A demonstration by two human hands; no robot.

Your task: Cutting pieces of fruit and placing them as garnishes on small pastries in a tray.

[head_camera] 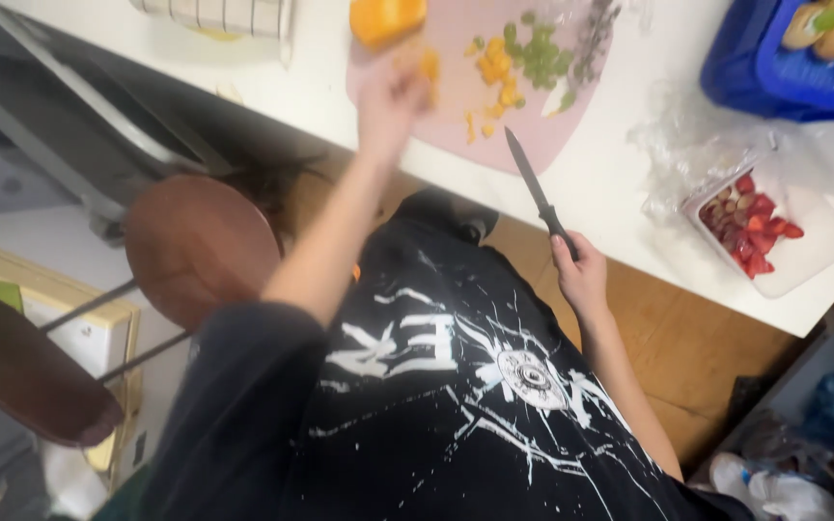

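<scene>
My left hand [388,96] reaches onto a pink cutting board [533,135] on a white table [620,207]. It is blurred and lies by small orange fruit pieces [494,72], just below a large orange fruit chunk [386,17]. Whether it holds a piece is unclear. Chopped green bits [538,53] lie further right on the board. My right hand [581,275] is at the table's near edge, gripping the black handle of a dark knife [533,183]. The blade points up over the board's lower edge.
A clear plastic tub of cut strawberries [750,227] sits at the right with crumpled plastic wrap [687,145] beside it. A blue crate [803,77] with fruit stands at the back right. Two brown stools [200,246] [21,371] stand at my left.
</scene>
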